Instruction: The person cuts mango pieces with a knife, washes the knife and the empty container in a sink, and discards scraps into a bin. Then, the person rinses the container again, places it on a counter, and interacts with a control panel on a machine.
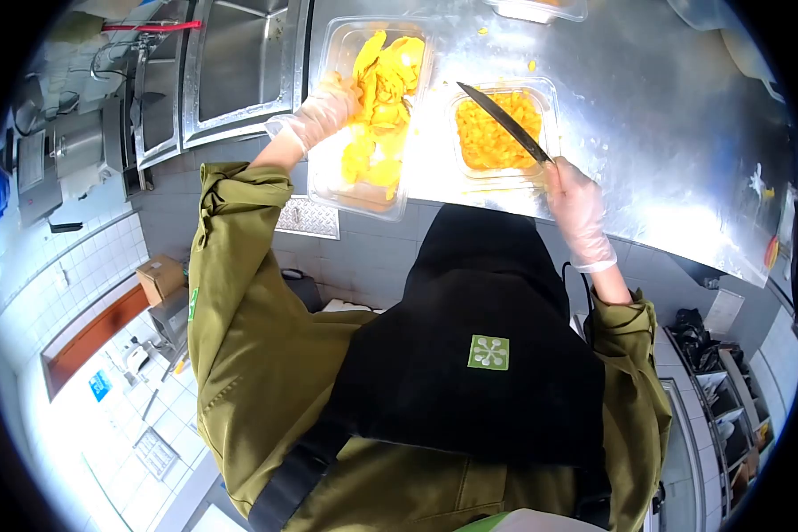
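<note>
My left hand (pixel 330 105), in a clear plastic glove, reaches over the left rim of a long clear tub (pixel 328 177). Its curled fingers close on the edge of the yellow mango pieces (pixel 388 75); the fingertips are partly hidden. My right hand (pixel 578 211), also gloved, grips a knife (pixel 510 124) by its handle. The dark blade slants up and left across a smaller clear container (pixel 550 93), above the diced mango (pixel 483 137) inside it.
Both containers stand on a shiny steel counter (pixel 647 124), near its front edge. Small yellow bits lie behind the smaller container. A steel sink (pixel 244 66) is to the left, and another clear container (pixel 541 9) sits at the back.
</note>
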Demonstrator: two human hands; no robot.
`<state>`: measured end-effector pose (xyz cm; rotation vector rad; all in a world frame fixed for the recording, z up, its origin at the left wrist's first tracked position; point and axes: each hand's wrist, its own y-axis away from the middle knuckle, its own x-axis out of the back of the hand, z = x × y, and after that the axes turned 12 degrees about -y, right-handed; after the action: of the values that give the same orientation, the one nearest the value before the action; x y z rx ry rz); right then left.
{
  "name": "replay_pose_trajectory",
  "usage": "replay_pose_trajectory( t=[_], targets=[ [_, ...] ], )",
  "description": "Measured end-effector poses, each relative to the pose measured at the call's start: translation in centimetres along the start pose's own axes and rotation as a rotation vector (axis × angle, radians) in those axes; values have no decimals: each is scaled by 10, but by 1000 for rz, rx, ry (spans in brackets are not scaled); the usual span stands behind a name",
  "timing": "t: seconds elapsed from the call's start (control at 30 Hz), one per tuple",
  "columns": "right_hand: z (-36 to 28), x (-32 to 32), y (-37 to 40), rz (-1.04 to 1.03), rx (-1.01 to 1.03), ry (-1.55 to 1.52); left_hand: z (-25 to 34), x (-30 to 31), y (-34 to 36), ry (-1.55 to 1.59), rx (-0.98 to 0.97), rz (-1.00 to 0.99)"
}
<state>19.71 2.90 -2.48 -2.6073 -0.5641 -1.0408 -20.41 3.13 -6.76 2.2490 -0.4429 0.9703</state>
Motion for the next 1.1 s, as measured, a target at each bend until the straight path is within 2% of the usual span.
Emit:
replay_pose_trajectory(
  t=[0.17, 0.23, 0.37, 0.47, 0.57, 0.7, 0.8, 1.0, 1.1],
  targets=[
    [7, 2, 4, 39, -18, 3, 10, -15, -4, -231, -65, 9],
    [12, 4, 6, 47, -15, 1, 9, 16, -1, -416, -159, -45],
    [18, 3, 9, 40, -27, -16, 10, 16, 1, -455, -190, -38],
    [16, 6, 7, 35, -17, -37, 15, 21, 4, -481, -86, 8],
    [15, 9, 5, 50, 1, -55, 22, 4, 0, -381, -82, -86],
    [19, 8, 5, 49, 3, -75, 26, 0, 8, -483, 20, -76],
    [20, 7, 6, 24, -2, -87, 21, 3, 14, -700, 52, 78],
    [19, 7, 5, 27, 21, -134, 10, 8, 19, -347, 143, -239],
    [17, 8, 6, -2, -18, -191, -19, 13, 25, 246, 287, -239]
  ],
)
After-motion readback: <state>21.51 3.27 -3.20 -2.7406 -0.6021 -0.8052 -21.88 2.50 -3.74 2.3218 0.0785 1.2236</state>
